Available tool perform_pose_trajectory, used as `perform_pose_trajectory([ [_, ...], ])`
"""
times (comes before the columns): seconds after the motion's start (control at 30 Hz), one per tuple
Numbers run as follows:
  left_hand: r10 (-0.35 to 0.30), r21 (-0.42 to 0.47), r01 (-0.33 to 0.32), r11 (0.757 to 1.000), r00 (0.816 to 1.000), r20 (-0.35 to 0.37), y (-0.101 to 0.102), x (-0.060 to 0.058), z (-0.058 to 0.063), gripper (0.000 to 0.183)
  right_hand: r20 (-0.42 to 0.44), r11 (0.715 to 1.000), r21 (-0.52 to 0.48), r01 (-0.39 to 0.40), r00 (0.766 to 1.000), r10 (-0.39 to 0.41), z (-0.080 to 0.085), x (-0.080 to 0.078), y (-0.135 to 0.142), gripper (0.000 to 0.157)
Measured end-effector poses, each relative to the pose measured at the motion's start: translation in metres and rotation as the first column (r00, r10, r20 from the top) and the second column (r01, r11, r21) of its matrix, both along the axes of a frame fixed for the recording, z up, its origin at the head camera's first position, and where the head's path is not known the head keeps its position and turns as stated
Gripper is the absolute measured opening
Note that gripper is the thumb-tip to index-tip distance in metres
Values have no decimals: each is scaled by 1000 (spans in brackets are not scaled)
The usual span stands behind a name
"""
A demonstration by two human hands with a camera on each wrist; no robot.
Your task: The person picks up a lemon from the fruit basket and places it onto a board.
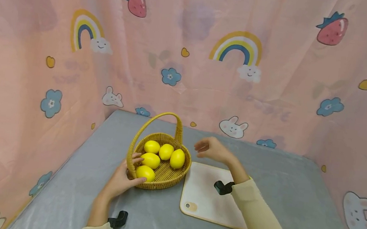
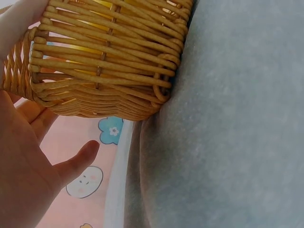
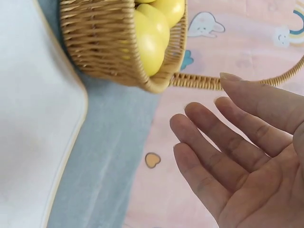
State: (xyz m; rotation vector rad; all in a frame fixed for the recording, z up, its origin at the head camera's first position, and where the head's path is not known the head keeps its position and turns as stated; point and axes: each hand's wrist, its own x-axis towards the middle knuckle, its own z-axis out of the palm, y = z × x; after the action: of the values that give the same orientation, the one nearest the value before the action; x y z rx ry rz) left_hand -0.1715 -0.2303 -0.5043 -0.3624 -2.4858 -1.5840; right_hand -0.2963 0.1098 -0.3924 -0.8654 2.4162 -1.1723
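A woven wicker basket [image 1: 163, 181] with a tall arched handle [image 1: 179, 129] holds several yellow lemons [image 1: 177, 158]. My left hand [image 1: 124, 177] grips the basket's left side by the foot of the handle, the thumb over the near rim and fingertips over the rim beside the lemons. In the left wrist view the palm of this hand [image 2: 23, 161] faces the woven wall, one finger standing free below it; some fingers are hidden behind the basket. My right hand [image 1: 213, 149] hovers right of the basket with loosely bent fingers [image 3: 204, 175], apart from the handle and holding nothing.
A white cutting board [image 1: 205, 195] with a tan edge and a corner hole lies right of the basket, under my right forearm. Grey cloth [image 1: 288, 200] covers the table. A pink patterned curtain [image 1: 187, 74] hangs behind and at both sides.
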Motion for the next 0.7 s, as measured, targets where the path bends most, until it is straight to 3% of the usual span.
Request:
perform_pose_trajectory([
  [0.4,8,8,-8,1000,1000,1,1,-2,2,69,9,997,12,-74,997,74,10,-8,-45,34],
  [0.7,18,12,-18,1000,1000,17,-1,0,1,69,22,983,21,-184,983,183,1,-18,-67,33],
])
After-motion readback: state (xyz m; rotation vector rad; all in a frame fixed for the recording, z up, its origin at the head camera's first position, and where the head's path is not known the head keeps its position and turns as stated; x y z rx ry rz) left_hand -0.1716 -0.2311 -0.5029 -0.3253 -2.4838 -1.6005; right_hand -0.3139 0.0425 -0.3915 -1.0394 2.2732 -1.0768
